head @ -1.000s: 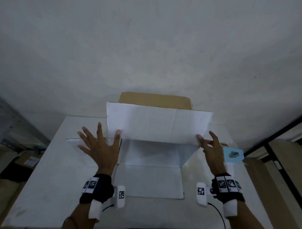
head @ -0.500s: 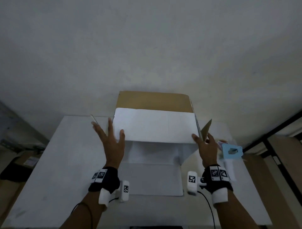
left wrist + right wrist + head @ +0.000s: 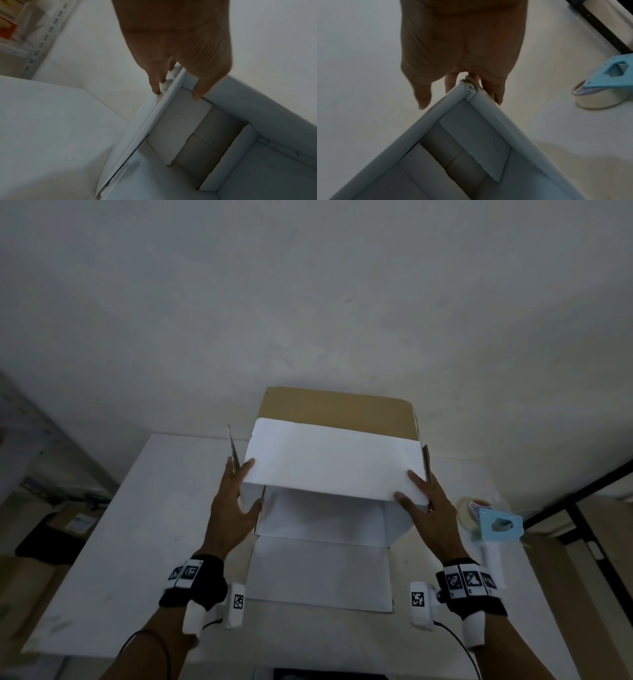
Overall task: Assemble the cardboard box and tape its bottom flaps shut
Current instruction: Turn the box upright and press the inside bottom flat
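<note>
Left hand point(image 3: 233, 503) and right hand point(image 3: 430, 508) reach forward — fingers straight, thumbs spread.

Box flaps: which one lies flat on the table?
The white flap nearest the person: it lies spread on the table, while the two narrow side flaps stand upright, edge-on.

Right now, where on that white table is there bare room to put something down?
The widest bare patch of the table lies left of the box, from the left hand out to the table's left edge. The right side is crowded: the tape dispenser sits beside the right hand.
</note>
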